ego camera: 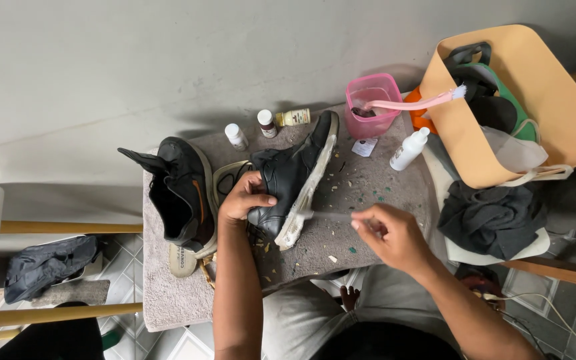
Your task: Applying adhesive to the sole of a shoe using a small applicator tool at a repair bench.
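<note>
On the grey towel (361,183) over my lap, my left hand (245,198) clamps the black shoe (293,177) on its side, fingers closed round the upper, pale sole facing right. My right hand (395,235) pinches a thin tool (331,215), tip touching the sole edge. Second black shoe (181,193) just left; pink tub (371,103) and small bottles (265,125) behind
</note>
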